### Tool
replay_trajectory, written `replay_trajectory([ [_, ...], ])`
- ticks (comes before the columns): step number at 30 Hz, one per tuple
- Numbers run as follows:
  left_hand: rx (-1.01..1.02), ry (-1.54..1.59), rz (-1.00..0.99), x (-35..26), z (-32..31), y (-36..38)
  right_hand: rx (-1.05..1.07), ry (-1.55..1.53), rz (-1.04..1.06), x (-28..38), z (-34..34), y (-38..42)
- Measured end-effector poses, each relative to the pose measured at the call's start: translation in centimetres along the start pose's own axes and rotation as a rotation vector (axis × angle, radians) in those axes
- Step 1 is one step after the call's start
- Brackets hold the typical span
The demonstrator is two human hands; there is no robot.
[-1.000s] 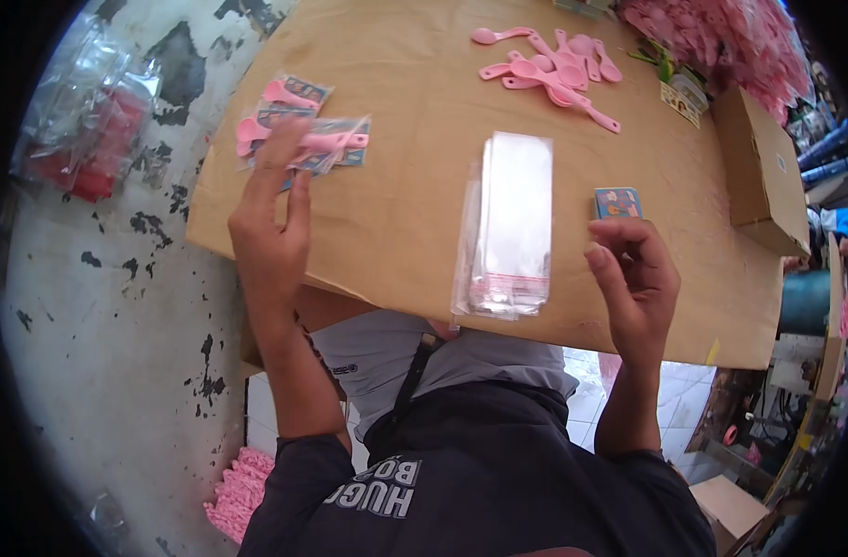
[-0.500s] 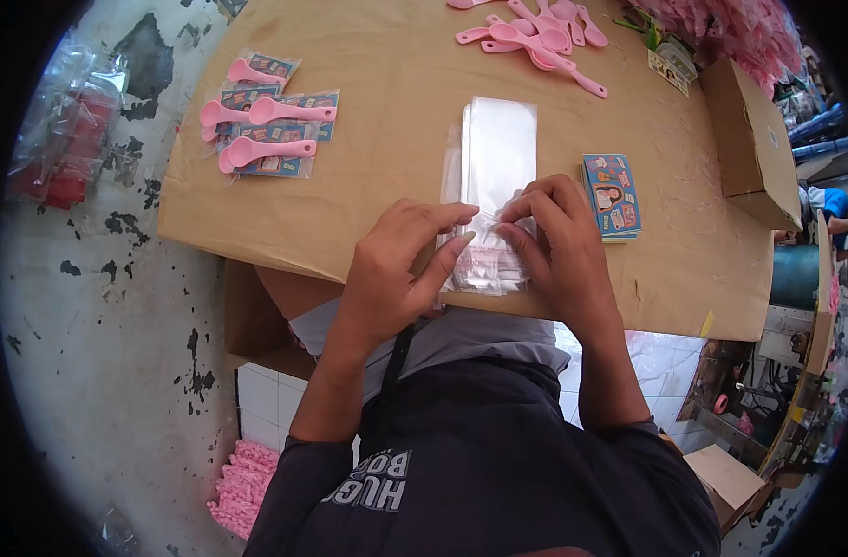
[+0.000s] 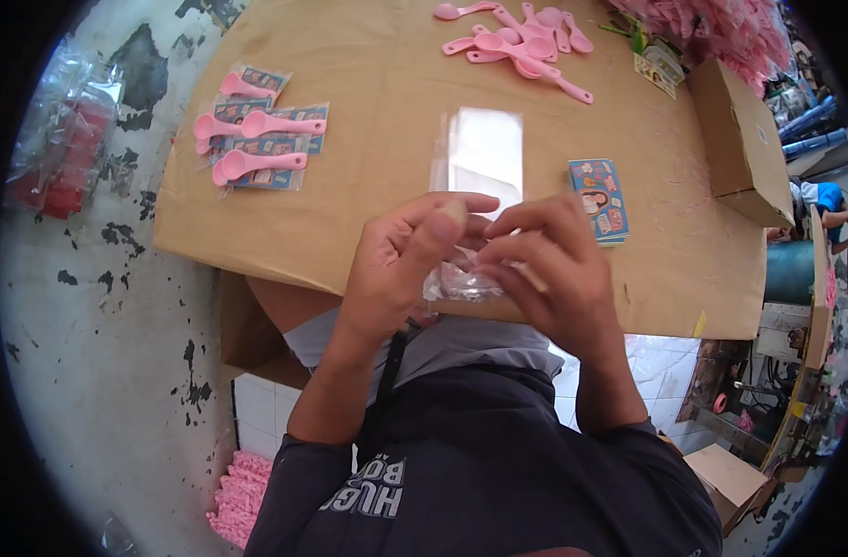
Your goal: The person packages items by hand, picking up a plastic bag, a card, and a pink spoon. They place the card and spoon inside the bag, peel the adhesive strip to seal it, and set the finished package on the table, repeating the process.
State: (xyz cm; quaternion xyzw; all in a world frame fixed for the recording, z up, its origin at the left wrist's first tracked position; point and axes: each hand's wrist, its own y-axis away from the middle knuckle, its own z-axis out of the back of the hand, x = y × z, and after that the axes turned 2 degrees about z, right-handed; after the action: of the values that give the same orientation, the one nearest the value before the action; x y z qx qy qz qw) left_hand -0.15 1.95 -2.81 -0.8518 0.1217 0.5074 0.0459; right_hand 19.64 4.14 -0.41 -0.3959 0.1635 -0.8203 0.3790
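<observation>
A stack of clear plastic bags [image 3: 491, 153] lies on the table in front of me, its near end partly hidden by my hands. My left hand [image 3: 415, 246] is above the stack, its fingers bent and thumb raised. Close beside it, my right hand [image 3: 549, 269] has thumb and fingers brought together. Between the fingertips, a thin clear bag shows only faintly; both hands seem to grip it. Right of the stack sits a pile of printed cards [image 3: 599, 200], blue with a pictured figure.
Packed pink spoons [image 3: 266, 162] with cards lie at the left of the table [image 3: 378, 121]. Loose pink spoons [image 3: 526, 42] are heaped at the far side. A cardboard box [image 3: 740, 139] stands at the right, near pink bagged goods [image 3: 721, 32].
Both hands have risen off the stack and drawn closer together, with thin clear plastic between their fingertips. The view has shifted slightly.
</observation>
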Motion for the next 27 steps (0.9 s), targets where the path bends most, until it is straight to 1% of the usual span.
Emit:
replay_trajectory([
  [1,-0.038,-0.103,0.025,-0.3,-0.3,-0.3,0.037,-0.057,-0.005,0.3,-0.1,0.1],
  [2,-0.021,-0.100,0.021,-0.5,-0.5,-0.4,0.073,-0.113,-0.012,0.3,0.1,0.2],
  [4,-0.083,-0.221,0.062,-0.7,-0.7,-0.5,0.063,-0.110,0.000,-0.2,0.8,0.4],
  [5,-0.090,-0.156,0.056,-0.4,-0.6,-0.5,0.020,-0.119,-0.084,-0.3,1.4,0.6],
  [6,-0.080,-0.158,0.061,-0.3,-0.4,-0.5,-0.025,-0.129,-0.164,-0.6,1.9,0.9],
  [7,-0.101,-0.130,0.060,-0.3,-0.1,-0.4,-0.076,-0.082,-0.232,-1.8,2.5,1.6],
  [8,-0.123,-0.104,0.060,-0.2,0.1,-0.4,-0.083,-0.080,-0.236,-2.6,3.3,1.8],
  [9,-0.156,-0.017,0.015,0.0,-0.1,-0.5,-0.145,0.079,-0.356,-3.3,3.9,2.0],
  [10,-0.151,-0.020,0.018,-0.1,-0.3,-0.6,-0.205,0.239,-0.475,-3.8,4.4,2.2],
  [11,-0.191,0.052,0.008,-0.3,-0.7,-0.7,-0.208,0.240,-0.477,-4.3,4.7,2.5],
  [12,-0.232,0.125,-0.004,-0.5,-0.9,-0.8,-0.199,0.343,-0.588,-4.8,4.9,3.0],
  [13,-0.232,0.126,-0.006,-0.5,-0.9,-0.8,-0.187,0.447,-0.696,-5.2,5.0,3.3],
  [14,-0.245,0.167,-0.005,-0.4,-0.8,-0.9,-0.187,0.447,-0.691,-5.6,5.2,3.6],
  [16,-0.263,0.208,-0.007,0.1,-0.4,-1.0,-0.140,0.239,-0.869,-6.2,5.4,3.8],
  [17,-0.231,0.205,-0.032,0.4,0.0,-1.0,-0.137,0.236,-0.867,-6.3,5.5,3.7],
  [19,-0.208,0.200,-0.054,1.0,0.5,-1.0,-0.162,0.049,-0.955,-6.2,5.6,3.3],
  [21,-0.199,0.238,-0.131,1.4,0.6,-1.3,-0.195,-0.005,-0.913,-7.1,5.5,4.0],
  [22,-0.204,0.238,-0.137,1.3,0.4,-1.4,-0.232,-0.053,-0.871,-7.4,5.5,4.1],
  [23,-0.251,0.258,-0.131,1.1,0.3,-1.6,-0.229,-0.055,-0.864,-7.5,5.6,4.1],
  [24,-0.297,0.278,-0.125,0.9,0.0,-1.7,-0.228,0.029,-0.867,-7.4,5.6,4.1],
  [25,-0.298,0.278,-0.132,0.8,-0.3,-1.8,-0.228,0.115,-0.869,-7.3,5.7,4.0],
  [26,-0.302,0.321,-0.155,0.6,-0.7,-2.0,-0.227,0.114,-0.863,-7.4,5.7,4.2],
  [27,-0.306,0.365,-0.175,0.5,-1.0,-2.1,-0.285,0.230,-0.740,-7.7,5.6,4.4],
])
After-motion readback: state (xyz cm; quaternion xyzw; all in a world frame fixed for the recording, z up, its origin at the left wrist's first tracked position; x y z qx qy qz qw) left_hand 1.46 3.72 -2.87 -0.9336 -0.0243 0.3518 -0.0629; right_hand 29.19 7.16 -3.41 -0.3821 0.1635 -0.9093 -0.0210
